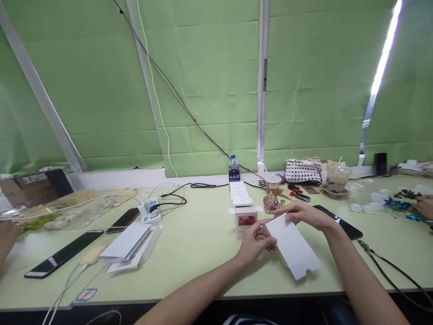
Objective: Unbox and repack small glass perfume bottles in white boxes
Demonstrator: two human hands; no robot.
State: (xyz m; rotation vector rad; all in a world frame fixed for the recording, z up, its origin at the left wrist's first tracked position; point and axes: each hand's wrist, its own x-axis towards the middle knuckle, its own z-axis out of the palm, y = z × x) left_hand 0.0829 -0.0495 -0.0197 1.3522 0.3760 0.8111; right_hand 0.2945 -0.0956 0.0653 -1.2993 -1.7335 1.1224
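Both my hands hold a flat white cardboard box blank (293,246) just above the pale green table (203,243). My left hand (256,241) pinches its near left edge, fingers closed. My right hand (302,213) grips its far top edge from above. Just behind them stands a small open white box with a red picture (245,221), at the head of a row of similar white boxes (238,192) running back to a water bottle (233,169).
A stack of flat white blanks (130,246) lies at left with phones (62,254) and a power strip (149,210). A black phone (341,222), drink cups (336,177), a patterned pouch (302,170) and cables sit at right. Other people's hands show at both edges.
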